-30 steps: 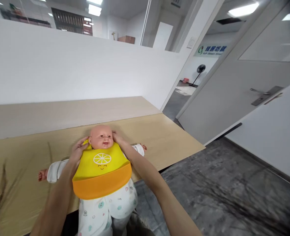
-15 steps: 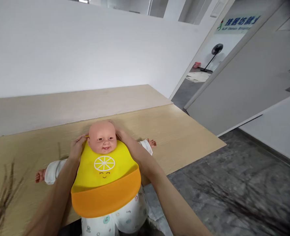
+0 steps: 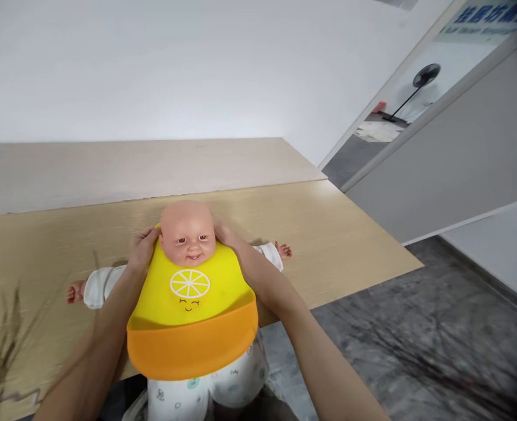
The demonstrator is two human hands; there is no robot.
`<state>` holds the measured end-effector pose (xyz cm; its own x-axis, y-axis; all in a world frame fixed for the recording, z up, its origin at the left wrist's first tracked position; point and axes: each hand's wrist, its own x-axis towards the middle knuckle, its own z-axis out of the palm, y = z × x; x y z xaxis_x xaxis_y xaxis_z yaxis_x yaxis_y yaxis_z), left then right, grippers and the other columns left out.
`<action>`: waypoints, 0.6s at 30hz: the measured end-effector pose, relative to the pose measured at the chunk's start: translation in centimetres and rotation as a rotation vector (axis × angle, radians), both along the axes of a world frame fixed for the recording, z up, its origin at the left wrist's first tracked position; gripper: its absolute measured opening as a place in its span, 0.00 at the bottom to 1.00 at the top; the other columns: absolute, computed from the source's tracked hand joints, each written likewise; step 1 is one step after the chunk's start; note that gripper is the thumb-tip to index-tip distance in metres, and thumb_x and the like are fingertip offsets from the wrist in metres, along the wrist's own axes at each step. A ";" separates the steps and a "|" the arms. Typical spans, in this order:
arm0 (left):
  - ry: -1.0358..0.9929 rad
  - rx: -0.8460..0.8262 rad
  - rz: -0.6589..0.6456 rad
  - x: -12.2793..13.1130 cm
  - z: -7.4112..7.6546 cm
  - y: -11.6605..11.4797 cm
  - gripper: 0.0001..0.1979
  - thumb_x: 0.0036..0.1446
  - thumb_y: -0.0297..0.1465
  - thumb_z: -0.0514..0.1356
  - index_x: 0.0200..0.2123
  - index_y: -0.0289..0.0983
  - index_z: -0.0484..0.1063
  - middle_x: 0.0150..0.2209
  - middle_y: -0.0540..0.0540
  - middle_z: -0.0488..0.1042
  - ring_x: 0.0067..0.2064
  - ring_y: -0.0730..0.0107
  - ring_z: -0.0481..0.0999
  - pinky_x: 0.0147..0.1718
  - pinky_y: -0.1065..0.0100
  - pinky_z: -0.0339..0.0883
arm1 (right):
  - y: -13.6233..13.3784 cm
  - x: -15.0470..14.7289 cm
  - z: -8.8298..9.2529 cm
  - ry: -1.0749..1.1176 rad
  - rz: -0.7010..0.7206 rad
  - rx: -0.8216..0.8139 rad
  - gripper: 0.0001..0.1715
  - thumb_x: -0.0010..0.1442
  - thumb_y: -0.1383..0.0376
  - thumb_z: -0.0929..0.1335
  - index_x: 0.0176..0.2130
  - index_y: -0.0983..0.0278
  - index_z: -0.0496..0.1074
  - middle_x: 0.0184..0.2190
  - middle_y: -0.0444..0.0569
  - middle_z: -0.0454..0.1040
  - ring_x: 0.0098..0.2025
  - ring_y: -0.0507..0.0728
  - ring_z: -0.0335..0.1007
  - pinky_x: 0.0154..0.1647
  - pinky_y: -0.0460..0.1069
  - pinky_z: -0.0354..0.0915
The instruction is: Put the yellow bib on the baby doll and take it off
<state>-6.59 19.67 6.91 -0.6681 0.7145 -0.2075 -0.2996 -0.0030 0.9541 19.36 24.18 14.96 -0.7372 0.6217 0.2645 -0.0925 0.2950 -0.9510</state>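
Observation:
A baby doll [image 3: 187,225] lies on its back on the wooden table, its arms spread in white sleeves and its legs in printed white trousers. Over its chest is a yellow bib [image 3: 155,298] with a lemon-slice face and an orange catch pocket [image 3: 192,348]. My left hand [image 3: 143,245] is closed on the bib's neck strap beside the doll's head, and a bit of yellow shows at the fingertips. On the other side my right hand [image 3: 226,234] reaches behind the doll's neck; its fingers are hidden by the head.
The pale wooden table [image 3: 328,245] ends at a corner on the right, above a grey floor [image 3: 372,333]. A lighter raised board [image 3: 153,169] runs along the white wall. Past a grey door [image 3: 455,152], a black fan [image 3: 426,76] stands in another room.
The camera view has shifted a little, so the doll and table sit slightly higher and further right. Both hands stay at the doll's neck; my right hand has drawn slightly from behind the head.

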 end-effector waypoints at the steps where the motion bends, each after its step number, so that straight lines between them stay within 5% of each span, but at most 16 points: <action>1: 0.006 0.000 0.002 -0.1 -0.1 -0.1 0.13 0.33 0.37 0.71 0.19 0.37 0.73 0.20 0.52 0.73 0.22 0.73 0.67 0.23 0.72 0.60 | 0.0 0.1 -0.1 -0.018 0.009 0.024 0.34 0.72 0.69 0.59 0.72 0.49 0.62 0.71 0.38 0.64 0.76 0.58 0.52 0.79 0.54 0.48; 4: 0.018 0.013 -0.007 -0.4 -0.6 -0.2 0.13 0.35 0.37 0.70 0.19 0.37 0.72 0.20 0.53 0.72 0.22 0.74 0.65 0.23 0.71 0.59 | 0.0 0.3 -0.4 -0.036 0.017 -0.011 0.36 0.73 0.68 0.59 0.74 0.47 0.56 0.73 0.35 0.60 0.78 0.56 0.46 0.80 0.54 0.46; 18: 0.043 0.026 -0.003 -0.4 -0.6 -0.4 0.12 0.37 0.38 0.69 0.21 0.37 0.72 0.23 0.51 0.73 0.24 0.71 0.67 0.25 0.69 0.60 | 0.8 0.1 -1.5 -0.008 0.079 0.014 0.34 0.73 0.67 0.60 0.73 0.48 0.59 0.72 0.38 0.61 0.78 0.56 0.45 0.80 0.55 0.45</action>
